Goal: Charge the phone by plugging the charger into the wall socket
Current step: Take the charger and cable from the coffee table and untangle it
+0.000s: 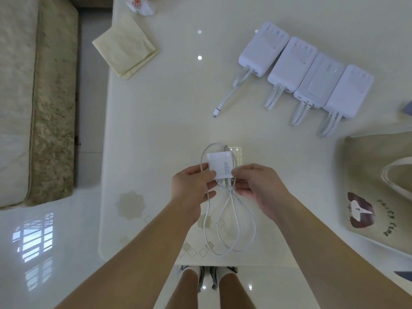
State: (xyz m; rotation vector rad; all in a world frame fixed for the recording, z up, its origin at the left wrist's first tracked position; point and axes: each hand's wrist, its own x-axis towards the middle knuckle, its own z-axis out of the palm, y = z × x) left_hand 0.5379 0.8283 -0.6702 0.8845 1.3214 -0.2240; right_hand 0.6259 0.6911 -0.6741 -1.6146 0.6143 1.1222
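Centre frame, just below mid: white charger brick, "120W" printed on face, held above cream table. Left hand pinches brick's left edge, thumb on top, fingers curled beneath; also has a strand of white cable running under the thumb. Right hand pinches brick's lower-right corner w/ thumb and forefinger, remaining fingers curled around cable strands just below brick. Cable loops above brick and hangs in long loops toward bottom-centre of frame, lowest loop near table's front edge. Small clear plastic item on table behind brick, partly hidden; can't tell what it is.

Upper right: four white power banks in a diagonal row, sides touching, each w/ short attached leads. Leftmost lead stretched out, connector end lying toward frame centre. Upper left on table: folded pale-yellow cloth, overhanging table edge. Right edge: beige tote bag w/ printed figure and lettering. Far left: sofa. Bottom centre: legs, white socks, shoes on glossy floor.
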